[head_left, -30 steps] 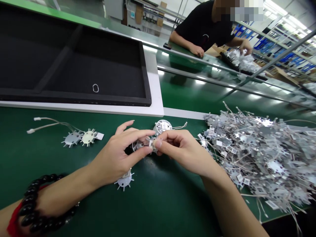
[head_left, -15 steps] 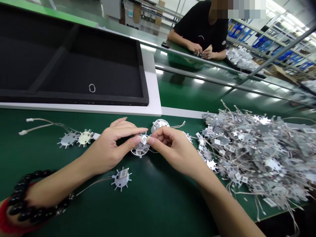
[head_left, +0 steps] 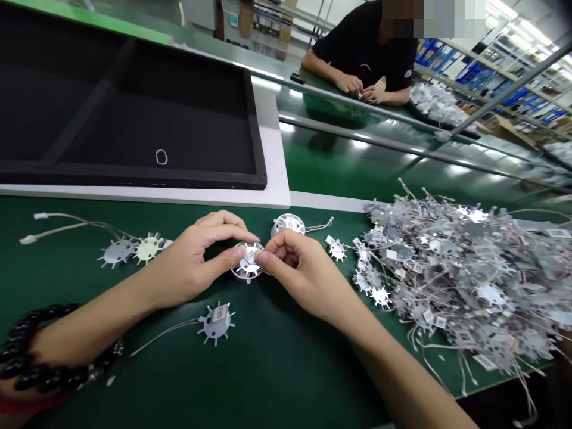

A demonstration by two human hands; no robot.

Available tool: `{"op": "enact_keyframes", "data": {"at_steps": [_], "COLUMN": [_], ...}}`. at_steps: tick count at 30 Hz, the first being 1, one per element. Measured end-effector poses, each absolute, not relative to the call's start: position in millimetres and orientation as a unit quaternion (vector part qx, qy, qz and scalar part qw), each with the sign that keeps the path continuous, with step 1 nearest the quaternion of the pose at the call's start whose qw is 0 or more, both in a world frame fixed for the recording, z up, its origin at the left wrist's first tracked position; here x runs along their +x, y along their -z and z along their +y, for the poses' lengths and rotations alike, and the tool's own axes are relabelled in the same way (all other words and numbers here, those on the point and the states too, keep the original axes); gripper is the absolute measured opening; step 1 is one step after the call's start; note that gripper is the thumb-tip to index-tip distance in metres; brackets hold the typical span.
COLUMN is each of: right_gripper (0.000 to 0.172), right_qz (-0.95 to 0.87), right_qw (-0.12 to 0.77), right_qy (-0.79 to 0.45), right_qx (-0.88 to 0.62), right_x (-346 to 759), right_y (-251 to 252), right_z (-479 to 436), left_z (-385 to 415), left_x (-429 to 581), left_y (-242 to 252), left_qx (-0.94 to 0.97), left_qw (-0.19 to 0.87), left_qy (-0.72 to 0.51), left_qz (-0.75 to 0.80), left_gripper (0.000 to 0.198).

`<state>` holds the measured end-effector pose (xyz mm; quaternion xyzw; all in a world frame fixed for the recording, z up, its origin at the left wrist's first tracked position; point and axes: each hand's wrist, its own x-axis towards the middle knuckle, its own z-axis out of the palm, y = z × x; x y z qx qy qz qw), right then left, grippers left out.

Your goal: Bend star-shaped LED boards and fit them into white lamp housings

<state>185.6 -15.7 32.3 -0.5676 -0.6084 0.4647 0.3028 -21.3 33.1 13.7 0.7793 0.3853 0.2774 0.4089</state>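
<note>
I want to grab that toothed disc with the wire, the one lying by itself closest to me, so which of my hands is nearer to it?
Left. Your left hand is just above and left of the lone toothed disc, its wire running beneath your left forearm. Your right hand sits further off, up and right.

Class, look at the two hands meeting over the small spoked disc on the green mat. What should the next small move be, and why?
Probably press the small part down into the spoked disc: the left hand steadies the disc on the mat while the right hand pinches the part at its centre, seemingly not yet seated.
</note>
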Motion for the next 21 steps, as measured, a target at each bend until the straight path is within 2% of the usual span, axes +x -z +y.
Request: {"op": "enact_keyframes", "data": {"at_steps": [8, 21], "right_gripper": [0.023, 0.019], "right_qz": [-0.601, -0.614], "right_qw": [0.307, 0.323], "right_qy": [-0.471, -0.437], "right_qx": [-0.568, -0.572], "right_x": [184.7, 179.8], "right_y": [-32.9, -31.4], "right_z": [-16.4, -17.4], "left_z": [35.6, 35.2], "left_x": [-20.5, -20.1], "left_y": [-17.5, -17.6], "left_qx": [0.752, 0.741], "left_qw": [0.472, 0.496], "left_qy": [-0.245, -0.254], "left_qz": [0.389, 0.375], "left_gripper": [0.028, 0.020]}}
